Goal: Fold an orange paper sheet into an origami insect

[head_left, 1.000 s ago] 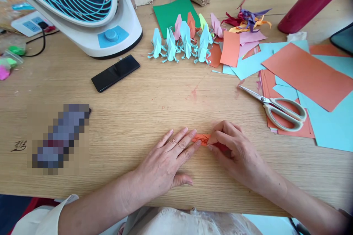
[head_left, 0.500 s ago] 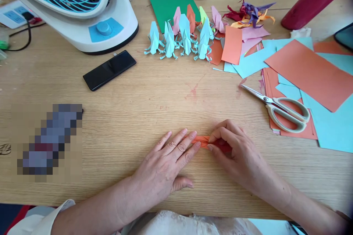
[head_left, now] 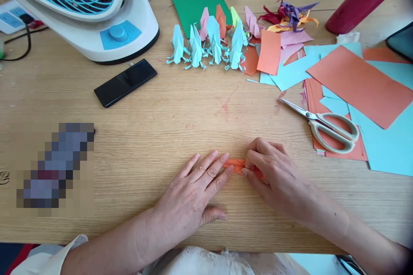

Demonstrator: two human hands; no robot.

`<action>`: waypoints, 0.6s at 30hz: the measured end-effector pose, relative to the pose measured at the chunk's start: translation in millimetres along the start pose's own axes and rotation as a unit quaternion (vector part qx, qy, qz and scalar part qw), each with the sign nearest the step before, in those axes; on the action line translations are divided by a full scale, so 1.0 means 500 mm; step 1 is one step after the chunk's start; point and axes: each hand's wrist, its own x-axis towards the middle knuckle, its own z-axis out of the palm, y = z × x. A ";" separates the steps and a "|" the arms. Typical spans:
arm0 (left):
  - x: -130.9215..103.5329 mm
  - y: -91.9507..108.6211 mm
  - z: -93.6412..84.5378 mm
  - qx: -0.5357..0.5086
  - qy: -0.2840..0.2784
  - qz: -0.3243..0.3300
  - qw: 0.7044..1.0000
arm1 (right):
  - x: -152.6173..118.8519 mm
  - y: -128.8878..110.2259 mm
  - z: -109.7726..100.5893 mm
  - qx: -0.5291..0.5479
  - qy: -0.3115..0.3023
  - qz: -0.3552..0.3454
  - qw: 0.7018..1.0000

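Note:
A narrow folded strip of orange paper (head_left: pixel 237 165) lies on the wooden table between my hands. My left hand (head_left: pixel 196 189) rests flat with its fingers spread, and its fingertips press on the strip's left end. Thumb and index finger of my right hand (head_left: pixel 271 169) pinch the strip farther right, and part of the paper is hidden under that hand. Several folded paper figures (head_left: pixel 214 41), light blue in front and pink, orange and green behind, stand at the back.
Scissors (head_left: pixel 332 129) lie on orange and blue paper sheets (head_left: pixel 387 146) at the right. A black phone (head_left: pixel 125 83) and a white fan (head_left: pixel 129 30) are at the left, near a blurred-out object (head_left: pixel 56 163). A dark red cylinder (head_left: pixel 361 0) is at the back right.
My right hand has shifted slightly, its fingers curling more tightly over the orange strip. My left hand stays in place on the paper. The view has moved a little.

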 end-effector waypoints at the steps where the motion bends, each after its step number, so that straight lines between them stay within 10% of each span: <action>1: 0.000 0.000 0.000 -0.002 -0.001 0.000 1.000 | 0.001 -0.001 -0.001 -0.010 -0.006 -0.001 1.000; 18: 0.005 0.003 0.001 -0.012 0.004 0.005 1.000 | -0.005 -0.002 -0.008 0.076 0.010 0.029 0.997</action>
